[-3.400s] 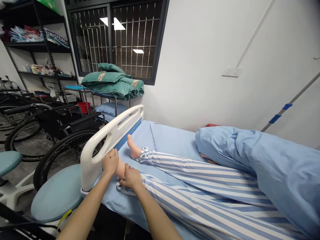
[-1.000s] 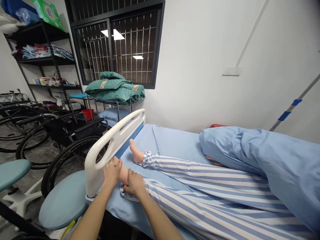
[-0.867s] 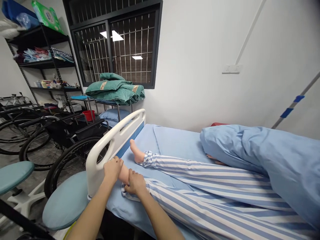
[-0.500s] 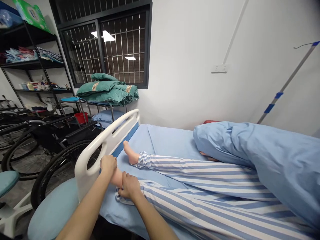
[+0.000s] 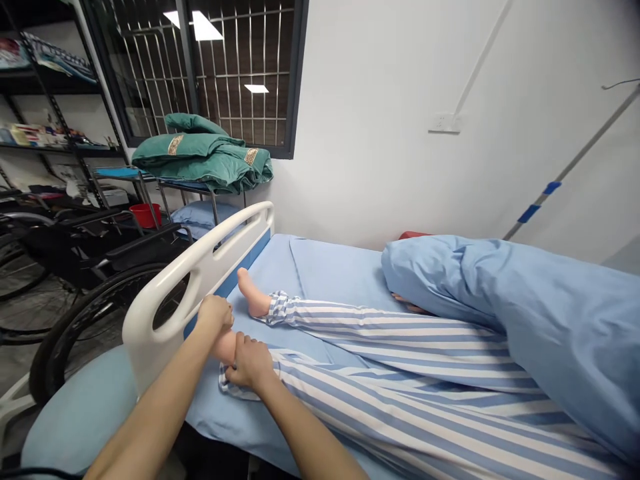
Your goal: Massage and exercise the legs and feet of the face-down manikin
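Head view:
1. The manikin's near foot (image 5: 223, 345) is bare, smooth and pale, and lies on the blue bed sheet (image 5: 320, 273) just inside the white bed rail (image 5: 200, 250).
2. The left hand (image 5: 215, 315) and right hand (image 5: 250, 362) are close together, both clamped around that foot.
3. Those hands hide most of the foot, including its toes; only a strip shows between them.
4. The manikin's other foot (image 5: 253, 297) lies bare farther along the rail, beyond the hands.
5. Striped pajama trousers (image 5: 400, 353) cover both legs, and a blue quilt (image 5: 500, 320) hides the upper body, away from the rail.
6. A wheelchair (image 5: 80, 250) stands beyond the rail, cut off by the frame's left edge.
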